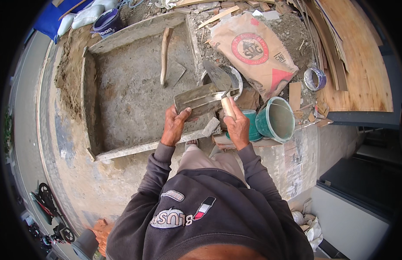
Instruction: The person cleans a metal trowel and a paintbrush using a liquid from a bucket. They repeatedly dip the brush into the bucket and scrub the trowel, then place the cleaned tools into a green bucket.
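My left hand (173, 125) is closed on the near left corner of a flat, mortar-stained steel plastering trowel (194, 99), thumb on top. A raised rib runs along that plate. My right hand (238, 128) is wrapped round a pale wooden handle at the plate's right end. The handle seems to lead to a pointed trowel blade (218, 77) over a mortar-coated bucket (238, 78), though the join is partly hidden. Beyond my left hand is a shallow mixing trough (127, 95) with grey residue. A hoe (165, 56) with a wooden handle lies in it.
Two green buckets (277, 119) stand close to my right hand. A brown paper cement sack (257, 56) lies on rubble behind them. Farther right are a small paint tub (314, 79) and plywood sheets (361, 56). A dark blue bucket (108, 22) stands behind the trough.
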